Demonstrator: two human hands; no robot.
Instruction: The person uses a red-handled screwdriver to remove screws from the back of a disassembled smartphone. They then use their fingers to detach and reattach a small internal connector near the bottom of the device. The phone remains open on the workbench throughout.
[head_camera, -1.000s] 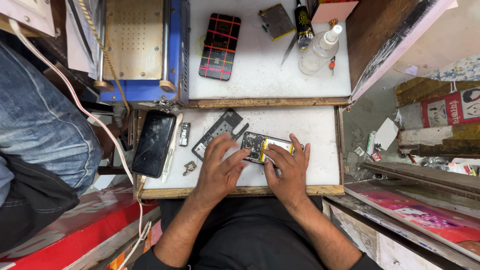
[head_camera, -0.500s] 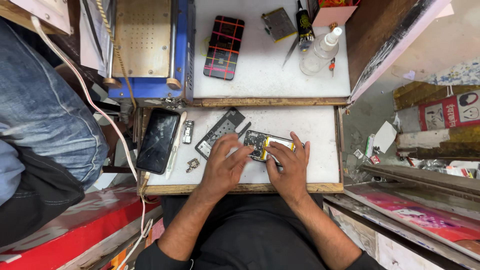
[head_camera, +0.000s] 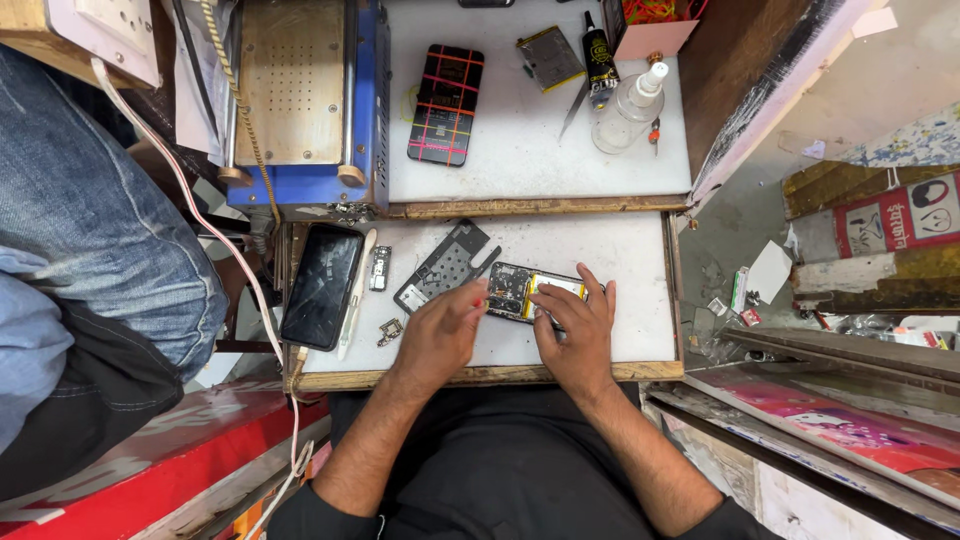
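Note:
An opened phone (head_camera: 520, 289) with bare circuit boards and a yellow-edged battery lies on the small white work board (head_camera: 620, 250). My right hand (head_camera: 578, 325) rests flat over its right half and holds it down. My left hand (head_camera: 443, 335) has its fingertips pinched at the phone's left end; whether a small tool or part is between them I cannot tell. A grey inner cover plate (head_camera: 443, 266) lies just left of the phone.
A black phone (head_camera: 321, 285) with a white stick beside it lies at the board's left. Small loose parts (head_camera: 379, 268) sit nearby. Behind: a blue heating machine (head_camera: 300, 90), a plaid-cased phone (head_camera: 446, 104), a battery (head_camera: 550, 57), glue tube (head_camera: 599, 55), clear bottle (head_camera: 628, 105). A person in jeans (head_camera: 90, 220) sits left.
My left hand's fingertips have drawn in to the phone's left end. The camera has shifted slightly; both hands stay on the opened phone.

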